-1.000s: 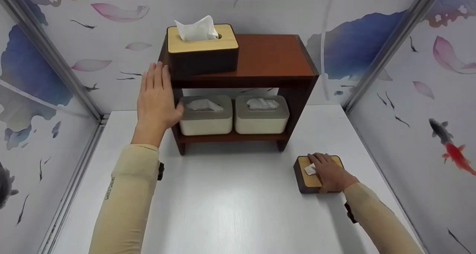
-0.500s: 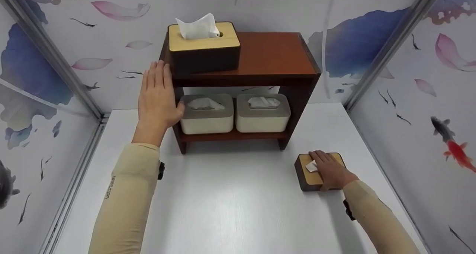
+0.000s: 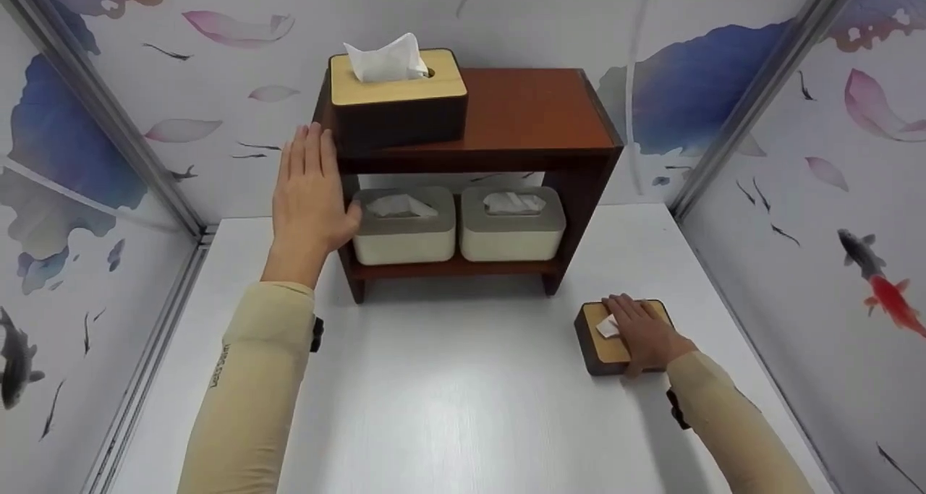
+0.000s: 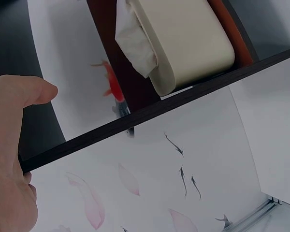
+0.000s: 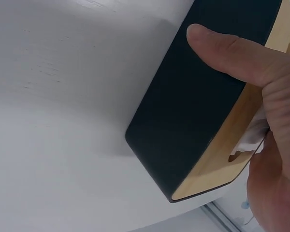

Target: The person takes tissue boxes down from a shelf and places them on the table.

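Across the white table (image 3: 441,393) stands a brown shelf (image 3: 539,114).
From where I stand, a wooden-lidded dark box (image 3: 398,93) of tissues sits atop the shelf at its left end, with the left cream box (image 3: 405,247) and right cream box (image 3: 512,245) side by side on the board below. A second dark box (image 3: 611,351) rests on the table, in front of the shelf and off to the right; the person's right hand (image 3: 647,338) grips it, palm over the lid, thumb against its side. The left hand (image 3: 309,203) lies along the shelf's left side, fingers straight and close together, thumb spread away. A white tissue (image 3: 608,327) pokes out beside the right hand's fingers.
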A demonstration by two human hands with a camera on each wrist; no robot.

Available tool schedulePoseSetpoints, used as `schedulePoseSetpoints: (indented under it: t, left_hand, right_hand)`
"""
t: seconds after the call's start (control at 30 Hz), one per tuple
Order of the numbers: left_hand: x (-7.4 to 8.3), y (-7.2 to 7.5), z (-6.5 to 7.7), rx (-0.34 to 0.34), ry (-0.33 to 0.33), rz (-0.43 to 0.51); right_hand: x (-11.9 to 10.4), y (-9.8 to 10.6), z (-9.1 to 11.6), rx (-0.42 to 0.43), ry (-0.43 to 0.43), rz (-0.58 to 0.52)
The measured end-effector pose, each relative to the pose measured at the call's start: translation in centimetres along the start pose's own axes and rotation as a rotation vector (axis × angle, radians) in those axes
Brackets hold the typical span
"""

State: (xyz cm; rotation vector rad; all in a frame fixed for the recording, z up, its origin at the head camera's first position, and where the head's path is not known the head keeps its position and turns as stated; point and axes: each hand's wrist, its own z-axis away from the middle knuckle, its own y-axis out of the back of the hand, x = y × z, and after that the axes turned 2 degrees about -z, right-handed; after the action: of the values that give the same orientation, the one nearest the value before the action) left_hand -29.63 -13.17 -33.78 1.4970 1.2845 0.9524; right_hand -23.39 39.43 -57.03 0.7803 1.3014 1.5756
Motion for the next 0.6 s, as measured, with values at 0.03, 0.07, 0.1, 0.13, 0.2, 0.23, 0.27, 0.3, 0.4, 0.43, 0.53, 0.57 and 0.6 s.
schedulePoseSetpoints:
  t: [0.03, 0.07, 0.1, 0.13, 0.2, 0.23, 0.27, 0.3, 0.4, 0.43, 0.53, 0.57, 0.6]
  left_hand:
    - [0.0, 0.0, 0.0, 0.001, 0.0, 0.002]
    - [0.1, 0.0, 0.0, 0.001, 0.0, 0.002]
    - [0.1, 0.0, 0.0, 0.0, 0.002, 0.001]
    - [0.1, 0.1, 0.0, -0.003, 0.003, -0.001]
    - [0.1, 0.1, -0.1, -0.006, 0.003, -0.002]
    - [0.1, 0.1, -0.1, -0.007, 0.003, -0.003]
    - [0.1, 0.1, -0.1, -0.008, 0.003, -0.005]
    - [0.1, 0.1, -0.1, -0.008, 0.002, -0.006]
    - [0.0, 0.1, -0.1, -0.006, 0.0, -0.007]
    - [0.0, 0.1, -0.1, -0.006, 0.001, -0.007]
    - [0.0, 0.0, -0.1, -0.011, 0.006, -0.007]
    - [0.0, 0.0, -0.1, -0.014, 0.007, -0.006]
    - [0.0, -0.1, -0.1, -0.015, 0.007, -0.004]
  right_hand:
    - [-0.3, 0.5, 0.2, -0.019, -0.01, -0.007]
    - [-0.5, 1.0, 0.4, -0.039, -0.017, -0.009]
    - [-0.8, 1.5, 0.5, -0.056, -0.018, -0.004]
    - [-0.9, 1.8, 0.6, -0.071, -0.019, -0.002]
    - [-0.9, 2.1, 0.5, -0.072, -0.013, -0.004]
    - [-0.9, 2.2, 0.5, -0.065, -0.009, -0.011]
    - [-0.9, 2.4, 0.4, -0.054, -0.002, -0.03]
    - [-1.0, 2.6, 0.4, -0.039, 0.005, -0.052]
    - [-1.3, 3.5, 0.0, 0.011, 0.019, -0.139]
    - [-1.5, 3.8, -0.1, 0.028, 0.028, -0.166]
    - [-2.3, 5.1, -0.5, 0.046, 0.046, -0.229]
    - [-2.7, 5.5, -0.7, 0.046, 0.053, -0.243]
    - [-3.1, 5.8, -0.8, 0.043, 0.057, -0.254]
